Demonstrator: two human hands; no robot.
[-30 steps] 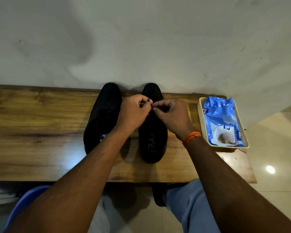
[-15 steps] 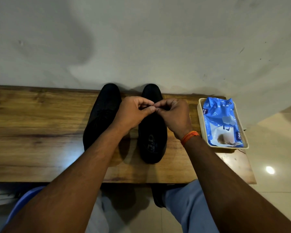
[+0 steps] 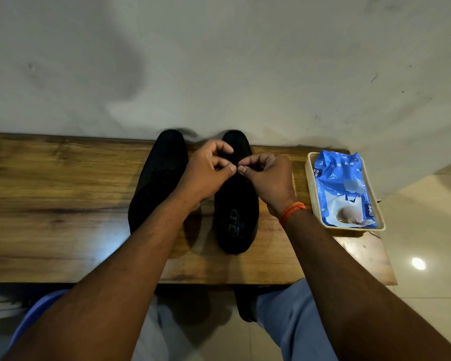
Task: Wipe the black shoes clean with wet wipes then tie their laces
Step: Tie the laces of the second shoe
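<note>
i've got my left hand (image 3: 208,173) and right hand (image 3: 267,175) pinching the lace over the right shoe (image 3: 236,212) to knot it, that shoe just right of the left shoe (image 3: 158,178) on the table (image 3: 50,204), wipes pack (image 3: 343,188) well to its right, out of my way.
</note>
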